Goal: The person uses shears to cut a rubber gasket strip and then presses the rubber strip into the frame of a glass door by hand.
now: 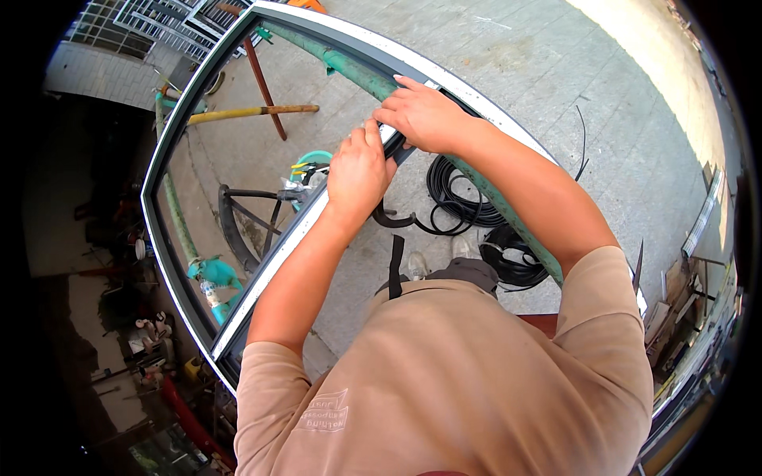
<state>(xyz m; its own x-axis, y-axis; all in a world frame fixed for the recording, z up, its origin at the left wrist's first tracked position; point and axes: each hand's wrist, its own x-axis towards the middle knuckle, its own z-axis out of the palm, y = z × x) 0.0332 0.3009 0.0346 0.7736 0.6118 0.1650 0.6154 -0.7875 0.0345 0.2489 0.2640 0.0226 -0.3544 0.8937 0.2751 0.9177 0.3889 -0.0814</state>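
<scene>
A large window frame (278, 250), white with a dark grey inner edge, lies across green-painted pipes (349, 71). Both hands are on its crossbar, close together near the far right side. My left hand (357, 170) is closed over the bar, fingers bent around its edge. Just beyond it, my right hand (425, 117) has its fingers bent down at the joint of bar and outer side. A black rubber strip (392, 144) shows between the hands at the bar. Their fingertips partly hide it, and a black length (389, 216) curves below toward the floor.
Coils of black rubber strip (456, 194) lie on the concrete floor near my shoes (418, 266). Through the frame show a yellow pole (254, 114), a teal basin (316, 157) holding tools, and a dark curved metal piece (232, 226). Metal grilles (186, 24) stand at the far left.
</scene>
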